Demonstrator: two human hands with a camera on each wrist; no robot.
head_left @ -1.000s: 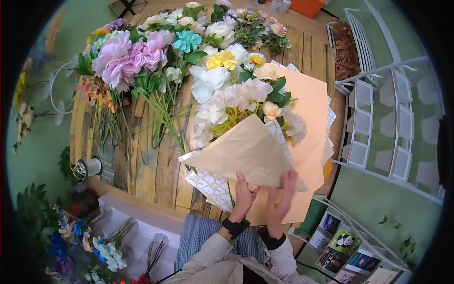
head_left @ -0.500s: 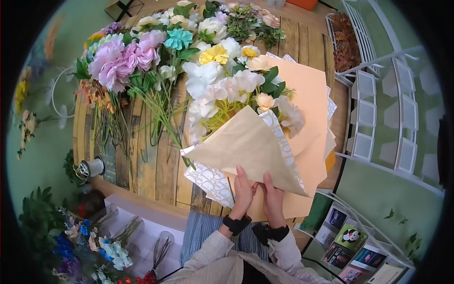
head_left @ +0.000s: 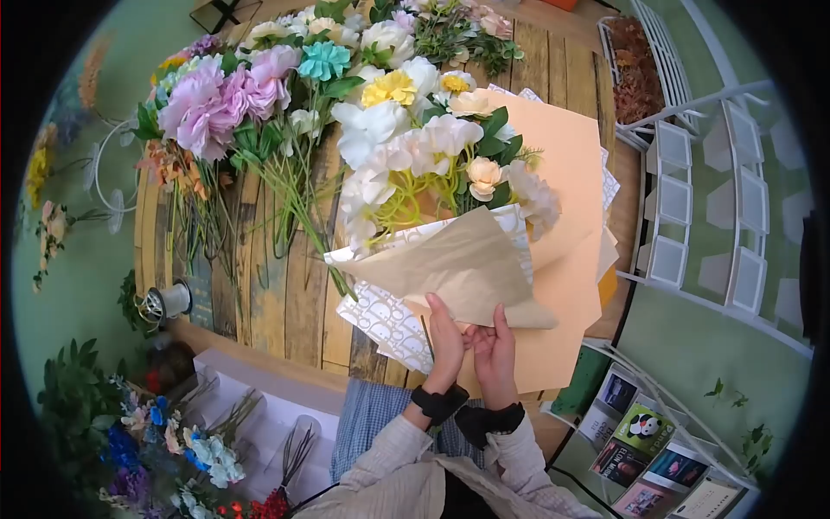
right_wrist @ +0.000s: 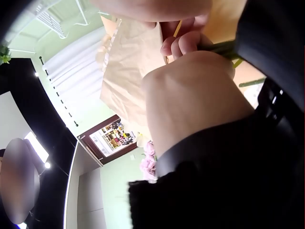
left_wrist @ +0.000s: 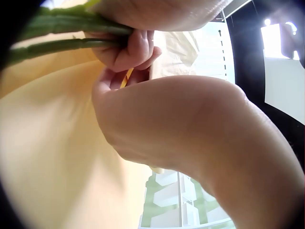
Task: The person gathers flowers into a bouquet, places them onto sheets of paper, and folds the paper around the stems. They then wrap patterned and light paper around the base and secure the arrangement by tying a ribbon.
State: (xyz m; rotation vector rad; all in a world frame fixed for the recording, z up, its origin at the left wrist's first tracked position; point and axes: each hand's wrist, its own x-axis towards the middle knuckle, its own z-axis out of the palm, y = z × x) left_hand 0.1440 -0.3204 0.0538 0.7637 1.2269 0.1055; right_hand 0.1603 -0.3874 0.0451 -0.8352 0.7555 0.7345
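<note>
A bouquet of white and peach flowers [head_left: 432, 151] lies on the table, its lower part covered by folded kraft paper [head_left: 458, 264] with a patterned white edge. The left hand [head_left: 445, 346] grips the stems at the paper's lower edge; green stems [left_wrist: 71, 24] run into its curled fingers in the left wrist view. Beside it, the right hand [head_left: 495, 359] pinches the paper's lower edge, its fingers meeting the left hand's. The right wrist view shows crinkled kraft paper [right_wrist: 131, 71] next to the hands. Under the bouquet are peach sheets [head_left: 566, 173].
Pink flowers [head_left: 226, 99] and other loose stems cover the table's left and back. A wire spool [head_left: 169, 301] stands at the left edge. White racks [head_left: 666, 203] and a book stand [head_left: 644, 441] are on the right; a box of flowers [head_left: 259, 389] is at the lower left.
The right hand has come in from the right to the paper's lower edge beside the left hand. The kraft flap has shifted lower, and more of the patterned edge shows along its top.
</note>
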